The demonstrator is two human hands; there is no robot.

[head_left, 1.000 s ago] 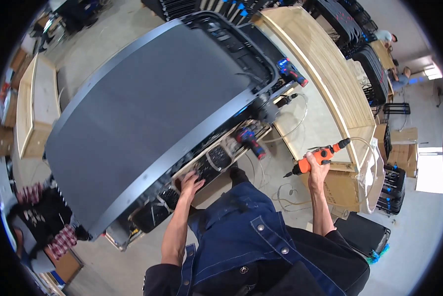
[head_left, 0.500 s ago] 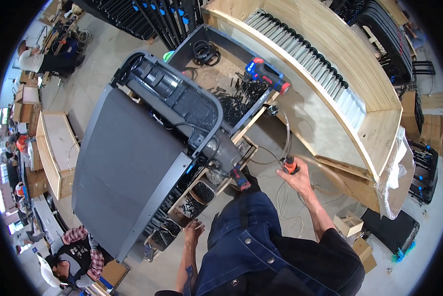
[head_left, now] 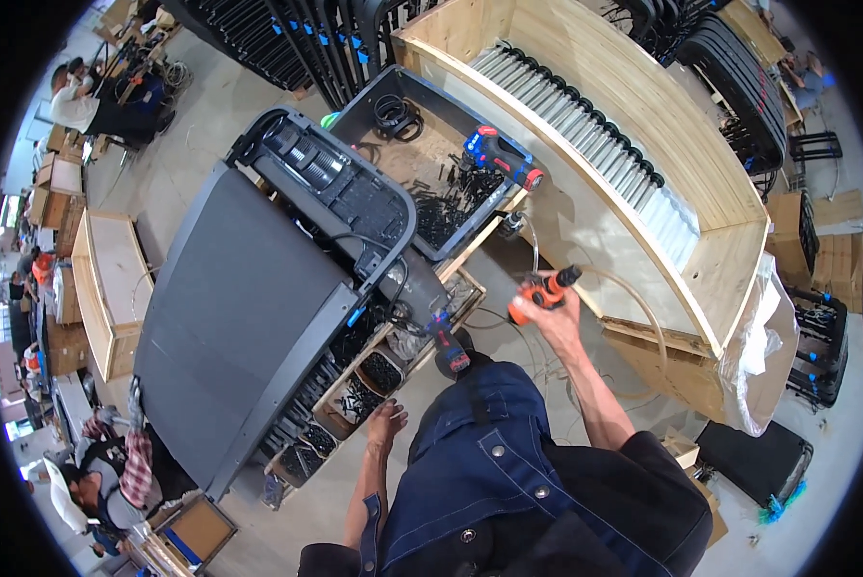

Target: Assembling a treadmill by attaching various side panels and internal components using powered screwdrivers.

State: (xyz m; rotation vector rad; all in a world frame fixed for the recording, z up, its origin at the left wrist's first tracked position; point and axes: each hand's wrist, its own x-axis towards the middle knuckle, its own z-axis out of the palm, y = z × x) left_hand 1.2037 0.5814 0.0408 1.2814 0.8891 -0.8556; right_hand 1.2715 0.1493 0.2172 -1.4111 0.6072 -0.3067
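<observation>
My right hand (head_left: 553, 317) grips an orange and black power drill (head_left: 544, 293) between the workbench and the wooden crate; the drill's black nose points up and right. My left hand (head_left: 385, 423) hangs with loosely parted fingers beside the small bins of dark screws (head_left: 381, 371), apart from them and with nothing visible in it. A grey treadmill (head_left: 249, 308) lies on the bench to the left, its motor compartment (head_left: 326, 178) uncovered at the far end. A blue and red cordless driver (head_left: 448, 348) stands near the bench edge in front of me.
Beyond the treadmill sits a dark tray (head_left: 431, 144) with loose screws, black rings and another blue and red cordless driver (head_left: 502, 157). A long wooden crate (head_left: 634, 260) holds a row of metal rollers (head_left: 576, 115). A clear hose (head_left: 648, 313) loops beside it. Co-workers (head_left: 114, 471) are at the left.
My right hand has lifted the drill slightly and turned it, so its side now shows. My left hand stays beside the bins, slightly higher. The whole view has shifted a little.
</observation>
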